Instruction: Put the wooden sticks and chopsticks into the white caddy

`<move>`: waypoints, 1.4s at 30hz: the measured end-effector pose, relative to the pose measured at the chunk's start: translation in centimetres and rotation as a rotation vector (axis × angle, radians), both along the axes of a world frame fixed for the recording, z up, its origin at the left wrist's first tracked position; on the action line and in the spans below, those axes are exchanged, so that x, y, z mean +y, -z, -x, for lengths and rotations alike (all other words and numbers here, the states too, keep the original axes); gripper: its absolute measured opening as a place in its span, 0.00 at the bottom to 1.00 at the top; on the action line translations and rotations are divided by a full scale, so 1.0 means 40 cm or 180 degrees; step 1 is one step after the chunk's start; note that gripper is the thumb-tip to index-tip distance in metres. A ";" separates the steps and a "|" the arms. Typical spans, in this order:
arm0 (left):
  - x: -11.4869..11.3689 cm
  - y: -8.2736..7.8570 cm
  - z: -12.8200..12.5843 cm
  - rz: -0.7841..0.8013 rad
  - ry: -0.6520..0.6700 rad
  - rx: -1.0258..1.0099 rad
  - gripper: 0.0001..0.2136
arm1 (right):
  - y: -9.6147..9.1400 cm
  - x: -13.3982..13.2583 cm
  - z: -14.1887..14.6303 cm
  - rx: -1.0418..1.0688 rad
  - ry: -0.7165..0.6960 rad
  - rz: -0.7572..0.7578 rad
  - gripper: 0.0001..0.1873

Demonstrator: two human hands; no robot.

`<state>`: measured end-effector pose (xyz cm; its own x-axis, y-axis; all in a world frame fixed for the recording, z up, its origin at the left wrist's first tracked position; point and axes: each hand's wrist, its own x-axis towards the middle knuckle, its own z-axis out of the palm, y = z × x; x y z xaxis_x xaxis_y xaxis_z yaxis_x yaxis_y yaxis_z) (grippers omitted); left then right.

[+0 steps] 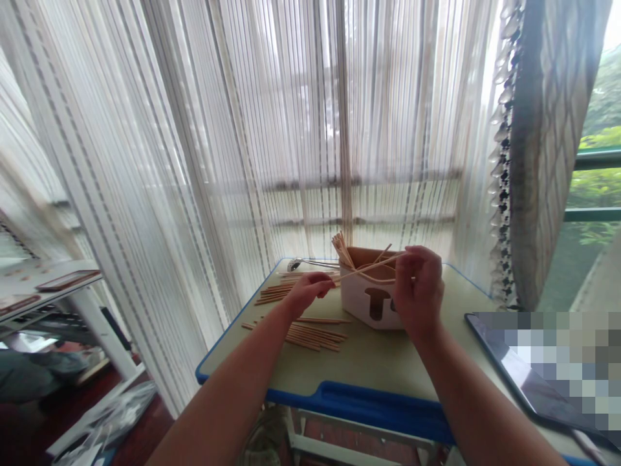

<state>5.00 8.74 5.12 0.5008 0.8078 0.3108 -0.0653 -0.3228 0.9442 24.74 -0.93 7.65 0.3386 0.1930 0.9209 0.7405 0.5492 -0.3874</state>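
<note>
A thin wooden chopstick (pixel 369 266) slants between my two hands, above the front rim of a white box. My left hand (pixel 312 290) pinches its lower end. At the raised end, the fingers of my right hand (pixel 421 285) are closed around it. The box (pixel 353 303) has a brown inside and a cut-out in its front wall; part of it is hidden behind my right hand. A bunch of chopsticks (pixel 340 244) leans in its left corner. One pile of chopsticks (pixel 317 334) lies in front of my left hand, another group of chopsticks (pixel 272 292) behind it.
A metal ladle or strainer (pixel 295 264) lies at the back left of the pale desk (pixel 388 362), which has a blue edge. To the right is a dark tablet (pixel 504 369). Sheer curtains (pixel 301 116) hang behind. A white table (pixel 72 278) stands at far left.
</note>
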 end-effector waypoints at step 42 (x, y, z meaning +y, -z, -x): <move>0.000 0.003 0.002 0.0455 0.0226 -0.0075 0.25 | -0.008 0.020 -0.014 -0.0660 0.0696 0.0651 0.26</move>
<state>4.92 8.75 5.00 0.5522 0.8075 0.2075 -0.1057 -0.1790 0.9782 25.31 -0.14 7.95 0.2023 0.3241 0.9241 0.9062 0.2959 -0.3022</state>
